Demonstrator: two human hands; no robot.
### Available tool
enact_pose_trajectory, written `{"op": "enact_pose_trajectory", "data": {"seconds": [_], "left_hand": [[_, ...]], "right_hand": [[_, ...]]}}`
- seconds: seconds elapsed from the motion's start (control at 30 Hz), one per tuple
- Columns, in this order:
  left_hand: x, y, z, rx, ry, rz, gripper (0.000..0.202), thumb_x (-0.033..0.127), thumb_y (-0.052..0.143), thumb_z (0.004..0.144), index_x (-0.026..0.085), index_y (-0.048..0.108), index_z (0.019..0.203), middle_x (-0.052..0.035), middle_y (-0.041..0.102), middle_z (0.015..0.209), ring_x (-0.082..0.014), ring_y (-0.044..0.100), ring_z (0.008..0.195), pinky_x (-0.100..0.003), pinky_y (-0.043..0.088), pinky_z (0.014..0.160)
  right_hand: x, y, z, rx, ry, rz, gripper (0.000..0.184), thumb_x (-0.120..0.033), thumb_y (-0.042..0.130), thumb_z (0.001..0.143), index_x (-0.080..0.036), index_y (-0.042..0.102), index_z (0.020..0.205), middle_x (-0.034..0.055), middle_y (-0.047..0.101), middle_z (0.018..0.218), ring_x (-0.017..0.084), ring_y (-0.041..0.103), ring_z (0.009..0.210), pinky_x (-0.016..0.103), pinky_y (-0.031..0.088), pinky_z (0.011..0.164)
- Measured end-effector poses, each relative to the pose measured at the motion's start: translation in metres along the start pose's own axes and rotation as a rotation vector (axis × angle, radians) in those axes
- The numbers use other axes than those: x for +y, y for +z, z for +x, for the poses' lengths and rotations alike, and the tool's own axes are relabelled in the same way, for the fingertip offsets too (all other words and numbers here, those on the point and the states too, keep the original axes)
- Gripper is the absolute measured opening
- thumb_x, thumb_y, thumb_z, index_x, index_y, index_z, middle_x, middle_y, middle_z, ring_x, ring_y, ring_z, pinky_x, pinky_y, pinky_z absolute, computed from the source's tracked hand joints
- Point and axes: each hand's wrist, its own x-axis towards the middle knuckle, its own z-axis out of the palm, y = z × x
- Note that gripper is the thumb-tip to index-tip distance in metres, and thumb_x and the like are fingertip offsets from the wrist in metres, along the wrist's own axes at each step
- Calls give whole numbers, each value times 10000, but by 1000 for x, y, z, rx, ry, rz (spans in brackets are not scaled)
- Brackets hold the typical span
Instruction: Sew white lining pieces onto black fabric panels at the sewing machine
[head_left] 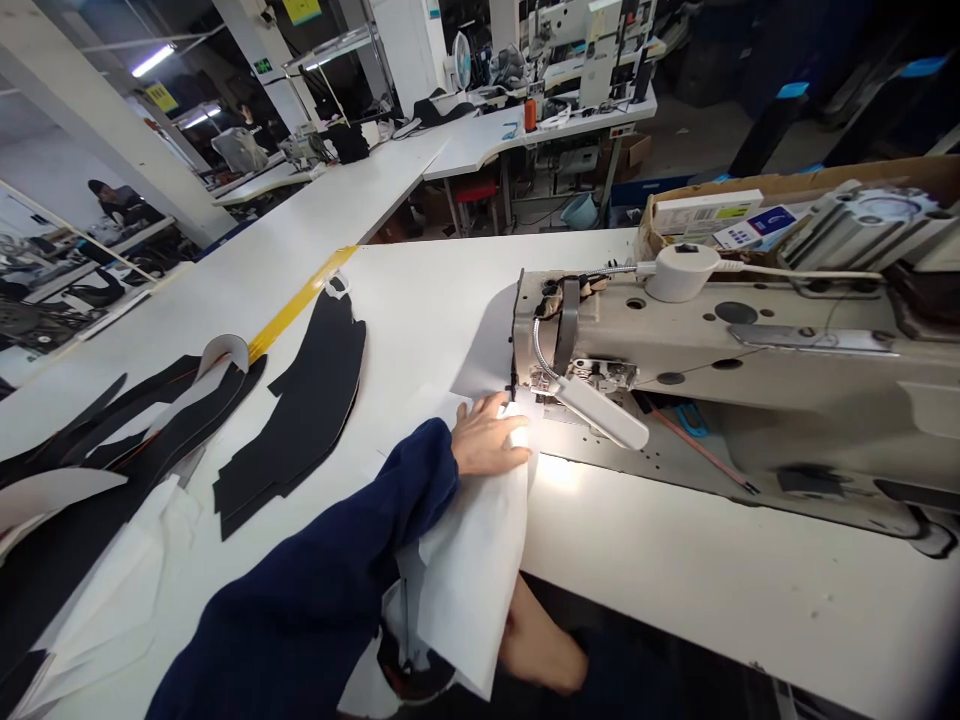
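Note:
My left hand (pixel 489 438), in a dark blue sleeve, lies flat with its fingers stretched out on a white fabric piece (pixel 469 565), pressing it down beside the needle area of the sewing machine (pixel 720 370). The fabric hangs over the table's front edge. My right hand (pixel 541 648) is below the table edge, under the lower end of the white fabric; its fingers are hidden. The machine's lamp (pixel 600 412) lights the spot next to my left hand.
Stacks of black cut pieces (pixel 300 415) and white pieces (pixel 112 580) lie on the white table (pixel 420 300) to the left. A cardboard box (pixel 720 215) sits behind the machine. More work tables, machines and another person stand in the background.

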Motion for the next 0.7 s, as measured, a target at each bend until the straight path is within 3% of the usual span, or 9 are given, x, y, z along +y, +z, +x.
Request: {"op": "enact_pose_trajectory", "data": {"seconds": [0.07,0.17,0.23,0.33,0.43,0.53,0.6,0.7], "left_hand": [[12,-6,-21,-35,40,-11,502,468,623,697,285,559,1160,-88,228,1458,-413,221,1301,-600,319,955],[19,-7,-53,-52,135,-51,506,392,583,751,267,491,1232,-82,139,1500,-362,184,1339,-510,365,982],[14,0,-68,-76,135,-77,531,367,521,811,276,404,1321,-89,110,1512,-325,194,1350,-482,352,1010],[3,19,-79,-87,77,-87,576,437,422,881,306,258,1417,-93,98,1521,-319,139,1373,-545,251,1055],[-7,43,-81,-8,59,-54,538,470,303,924,321,216,1434,-73,127,1522,-302,95,1386,-594,140,1072],[-22,61,-78,78,82,50,516,466,302,925,305,286,1415,-68,176,1513,-300,101,1385,-605,79,1076],[-38,65,-76,102,104,129,500,462,343,914,309,342,1390,-64,215,1502,-309,122,1379,-621,61,1067],[-57,57,-74,89,138,179,461,407,387,907,330,382,1362,-41,256,1489,-293,154,1374,-621,77,1066]], "right_hand": [[-14,6,-6,-35,184,439,507,-308,593,713,-195,502,1199,119,619,1085,265,607,912,426,503,781],[-19,17,-14,-102,320,918,472,-292,588,616,-168,580,1071,101,651,955,255,616,850,393,492,744],[-16,22,-20,-156,325,1082,455,-310,583,587,-151,608,1014,112,645,956,255,602,886,386,470,773],[-11,27,-27,-194,333,1158,405,-362,611,662,-161,611,1014,109,635,961,231,592,887,378,446,798],[-11,31,-28,-194,331,1082,316,-402,654,725,-169,621,935,58,624,824,181,582,766,332,434,748],[-13,33,-29,-193,262,806,311,-454,649,752,-152,611,813,11,562,724,138,517,689,280,403,697],[-12,31,-31,-172,191,552,335,-486,571,815,-156,577,759,-8,519,698,120,467,659,260,386,662],[-10,23,-33,-144,59,129,368,-458,431,900,-170,512,687,-19,479,650,110,432,609,247,385,610]]}}
